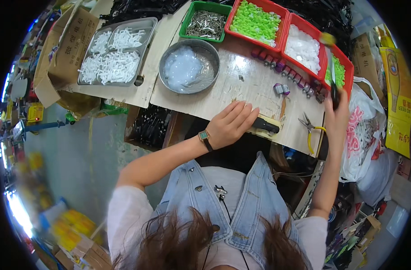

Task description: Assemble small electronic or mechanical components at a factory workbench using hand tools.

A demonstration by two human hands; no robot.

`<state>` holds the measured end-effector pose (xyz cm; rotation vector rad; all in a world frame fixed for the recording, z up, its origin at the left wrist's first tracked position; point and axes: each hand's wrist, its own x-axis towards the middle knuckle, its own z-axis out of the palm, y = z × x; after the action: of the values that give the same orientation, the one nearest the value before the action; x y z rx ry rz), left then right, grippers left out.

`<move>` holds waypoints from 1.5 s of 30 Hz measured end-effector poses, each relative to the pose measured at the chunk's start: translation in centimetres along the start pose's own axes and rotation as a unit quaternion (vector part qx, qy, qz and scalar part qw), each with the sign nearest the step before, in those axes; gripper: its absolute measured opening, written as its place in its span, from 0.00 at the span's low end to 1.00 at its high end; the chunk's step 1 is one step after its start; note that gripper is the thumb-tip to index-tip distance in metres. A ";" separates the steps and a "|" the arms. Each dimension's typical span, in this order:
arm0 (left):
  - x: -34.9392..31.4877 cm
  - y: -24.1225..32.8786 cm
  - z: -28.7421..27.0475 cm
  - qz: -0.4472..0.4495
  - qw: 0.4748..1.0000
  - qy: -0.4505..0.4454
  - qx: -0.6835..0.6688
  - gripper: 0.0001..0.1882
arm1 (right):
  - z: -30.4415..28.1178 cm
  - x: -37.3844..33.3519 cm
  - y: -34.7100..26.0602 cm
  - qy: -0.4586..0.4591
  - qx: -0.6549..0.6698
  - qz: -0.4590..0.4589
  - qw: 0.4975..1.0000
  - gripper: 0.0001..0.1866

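Observation:
My left hand (234,123) is bent over a black plastic part (266,126), which lies on a cream-coloured block (277,134) at the table's near edge. Its fingers press together at the part's left end, and their tips are partly hidden. Raised at the right, my right hand (337,112) is closed around the black handle of a long, thin tool (334,76). The tool's pale shaft points away from me over the red trays; a blurred yellowish blob shows at its far end. Pliers with yellow handles (311,130) lie between my hands.
Red trays hold green pieces (255,22) and white pieces (302,49). A green tray (184,29) contains metal pins. Beside it stand a round metal bowl (162,74) with whitish paste and a grey divided tray (144,40). Several small motors (292,74) line the red trays.

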<state>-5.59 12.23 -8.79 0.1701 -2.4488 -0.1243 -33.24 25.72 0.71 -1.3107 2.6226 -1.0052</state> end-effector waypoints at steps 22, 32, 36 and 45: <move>-0.9 0.2 -0.4 -0.023 1.000 0.004 0.015 0.30 | -1.4 -15.8 -7.8 -0.184 -0.094 -0.024 0.978 0.07; -3.7 1.7 1.2 -0.154 0.978 0.134 -0.040 0.32 | 1.4 -12.4 -9.2 -0.292 -0.044 0.025 0.955 0.09; -0.6 3.3 -3.1 -0.124 0.991 -0.043 -0.037 0.32 | 0.9 -6.4 -8.5 -0.200 -0.118 0.062 0.971 0.12; 5.6 3.3 0.9 0.039 0.970 -0.142 -0.195 0.19 | 4.1 3.8 -1.2 0.056 -0.302 -0.211 0.928 0.14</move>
<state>-10.79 14.60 -5.54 -0.1282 -2.6492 -0.6284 -33.57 20.23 -0.87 -2.0600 2.9314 -0.2731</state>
